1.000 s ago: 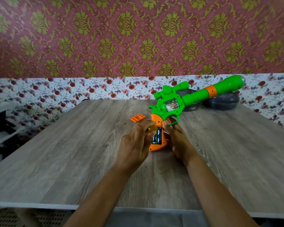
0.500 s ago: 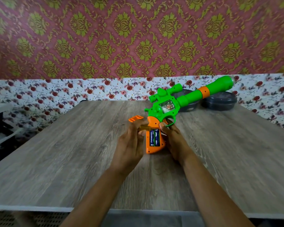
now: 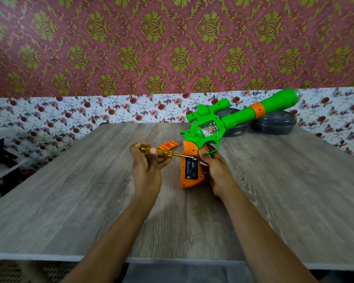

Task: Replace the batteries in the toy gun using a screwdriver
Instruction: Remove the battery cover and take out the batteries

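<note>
Orange grip of the toy gun (image 3: 192, 158) stands on the table (image 3: 70, 201), steadied in the right hand's (image 3: 215, 170) clasp — the left hand (image 3: 146, 160), pinching the screwdriver (image 3: 161, 153), should lever gently under the batteries' (image 3: 191, 168) top end.

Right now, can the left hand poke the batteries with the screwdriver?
Probably yes. The left hand holds the screwdriver with its tip at the top of the uncovered batteries; the orange cover lies aside.
</note>
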{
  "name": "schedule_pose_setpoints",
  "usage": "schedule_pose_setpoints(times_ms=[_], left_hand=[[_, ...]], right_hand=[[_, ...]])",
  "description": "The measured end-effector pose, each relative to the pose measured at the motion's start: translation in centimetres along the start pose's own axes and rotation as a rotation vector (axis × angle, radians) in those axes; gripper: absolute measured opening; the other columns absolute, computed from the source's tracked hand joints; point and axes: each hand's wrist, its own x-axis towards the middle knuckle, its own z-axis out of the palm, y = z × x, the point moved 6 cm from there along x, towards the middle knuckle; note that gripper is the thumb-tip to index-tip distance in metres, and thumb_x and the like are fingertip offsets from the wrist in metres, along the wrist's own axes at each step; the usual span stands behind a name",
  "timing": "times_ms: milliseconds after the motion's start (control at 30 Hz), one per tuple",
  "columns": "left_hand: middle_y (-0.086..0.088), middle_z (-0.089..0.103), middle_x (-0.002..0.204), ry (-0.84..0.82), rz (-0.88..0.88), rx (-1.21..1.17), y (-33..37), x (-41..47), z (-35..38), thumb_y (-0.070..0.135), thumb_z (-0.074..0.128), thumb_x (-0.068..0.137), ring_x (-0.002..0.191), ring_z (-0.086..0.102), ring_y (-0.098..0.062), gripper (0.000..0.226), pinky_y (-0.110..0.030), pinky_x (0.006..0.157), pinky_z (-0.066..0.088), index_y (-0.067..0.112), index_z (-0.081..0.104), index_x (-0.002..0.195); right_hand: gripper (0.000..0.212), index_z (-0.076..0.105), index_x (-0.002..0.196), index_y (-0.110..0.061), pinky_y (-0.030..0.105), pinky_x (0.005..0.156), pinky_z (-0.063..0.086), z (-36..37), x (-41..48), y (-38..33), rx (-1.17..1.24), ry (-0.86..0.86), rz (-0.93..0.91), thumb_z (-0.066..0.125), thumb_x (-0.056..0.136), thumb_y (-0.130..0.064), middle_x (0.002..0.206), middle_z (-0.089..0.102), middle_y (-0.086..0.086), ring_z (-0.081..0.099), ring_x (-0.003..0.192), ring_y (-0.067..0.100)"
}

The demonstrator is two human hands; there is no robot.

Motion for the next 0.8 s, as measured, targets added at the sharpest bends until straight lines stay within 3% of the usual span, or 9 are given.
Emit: schedule_pose_setpoints(times_ms=[167,233,367,467,533,667,733,800], left_hand=[[-0.028,0.055,0.101,0.087,-0.338,-0.241,-2.0,-0.3,-0.5,0.011,0.031,0.103,0.081,0.065,-0.024,0.007,-0.023,0.069,0.059,0.012,0.032,0.096],[-0.024,0.059,0.093,0.143,-0.469,-0.321,-3.0,-0.4,-0.6,0.011,0.030,0.103,0.076,0.067,-0.025,0.003,-0.023,0.066,0.059,0.011,0.033,0.102],[-0.021,0.064,0.081,0.170,-0.666,-0.420,-4.5,-0.6,-0.7,0.012,0.032,0.103,0.055,0.070,-0.018,0.017,-0.021,0.051,0.056,0.000,0.040,0.113],[-0.013,0.069,0.061,0.172,-0.745,-0.473,-5.0,-0.7,-0.7,0.012,0.035,0.102,0.052,0.069,-0.018,0.016,-0.020,0.047,0.055,-0.001,0.045,0.105],[-0.010,0.069,0.057,0.179,-0.736,-0.480,-4.9,-0.7,-0.8,0.011,0.037,0.101,0.052,0.069,-0.017,0.015,-0.020,0.048,0.055,0.000,0.046,0.097],[-0.012,0.070,0.067,0.192,-0.597,-0.450,-3.8,-0.3,-0.8,0.012,0.040,0.101,0.059,0.071,-0.016,0.011,-0.020,0.054,0.057,0.003,0.042,0.107],[-0.011,0.064,0.080,0.206,-0.449,-0.360,-2.7,0.0,-1.2,0.014,0.039,0.101,0.067,0.070,-0.017,0.006,-0.020,0.060,0.058,0.009,0.040,0.098],[-0.006,0.058,0.084,0.235,-0.246,-0.259,-1.1,0.3,-1.7,0.015,0.035,0.102,0.075,0.064,-0.017,0.015,-0.021,0.064,0.057,0.018,0.038,0.088]], right_hand=[[0.019,0.064,0.107,-0.021,0.044,0.099,0.045,0.1,-0.1,-0.1,-0.012,-0.005,-0.007,0.061,0.088,-0.019,0.115,0.066,0.006,0.059,0.110,0.023],[0.017,0.064,0.105,-0.020,0.041,0.096,0.048,0.1,-0.1,-0.1,-0.013,-0.006,-0.010,0.060,0.088,-0.017,0.110,0.067,0.005,0.060,0.106,0.022],[0.021,0.063,0.109,-0.017,0.039,0.092,0.049,0.1,0.0,-0.1,-0.007,-0.008,-0.006,0.060,0.089,-0.017,0.101,0.068,0.002,0.061,0.102,0.021],[0.021,0.062,0.110,-0.018,0.041,0.093,0.049,0.1,0.0,-0.1,0.000,-0.013,0.002,0.060,0.089,-0.018,0.106,0.067,0.005,0.061,0.102,0.022],[0.020,0.062,0.108,-0.017,0.041,0.091,0.050,0.1,0.0,0.0,0.005,-0.022,0.010,0.060,0.089,-0.018,0.105,0.067,0.006,0.062,0.098,0.022],[0.019,0.062,0.107,-0.015,0.040,0.087,0.052,0.1,-0.1,-0.2,0.003,-0.024,0.014,0.060,0.089,-0.019,0.102,0.067,0.007,0.063,0.096,0.023],[0.011,0.062,0.099,-0.018,0.039,0.086,0.052,0.0,0.0,-0.1,0.001,-0.018,0.008,0.059,0.089,-0.019,0.100,0.067,0.007,0.063,0.096,0.024],[0.011,0.063,0.099,-0.020,0.045,0.093,0.050,0.0,0.0,0.0,-0.011,-0.011,0.007,0.059,0.089,-0.020,0.106,0.067,0.008,0.062,0.103,0.026]])
